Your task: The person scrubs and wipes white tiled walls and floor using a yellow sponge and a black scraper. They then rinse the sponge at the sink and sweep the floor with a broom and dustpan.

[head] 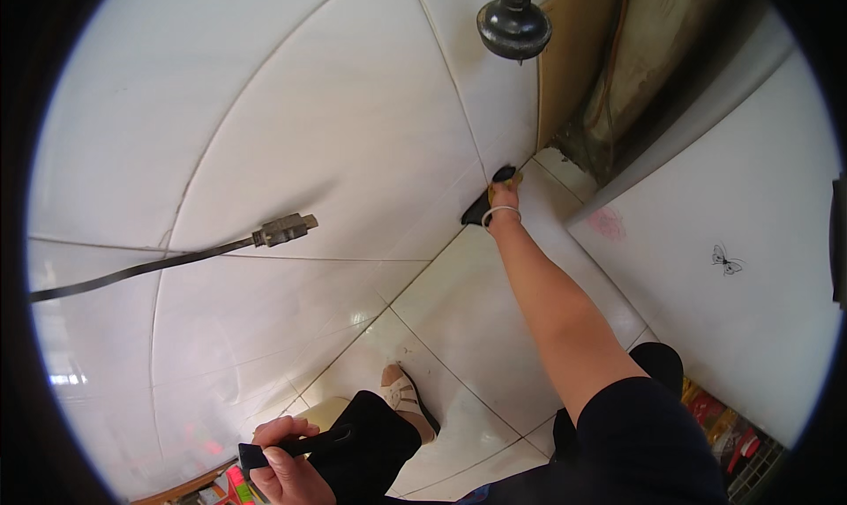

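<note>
At the lower left, my left hand point(291, 462) grips a slim black handle point(311, 443) with a hole near its end. My right arm stretches down to where the white tiled wall meets the floor. There my right hand point(506, 194), a pale bangle at its wrist, holds a black and yellow object point(478, 208) against the wall's foot. Black shows on both sides of the fingers and a little yellow beside them. The hand covers most of this object, so its kind cannot be told.
A dark cable with a plug point(284, 230) hangs before the wall tiles point(317, 141). Overhead is a black knobbed fitting point(514, 25). Brown board point(569, 62) stands past the corner. A white panel with a butterfly picture point(726, 261) borders the right. My sandalled foot point(403, 392) rests on floor tiles.
</note>
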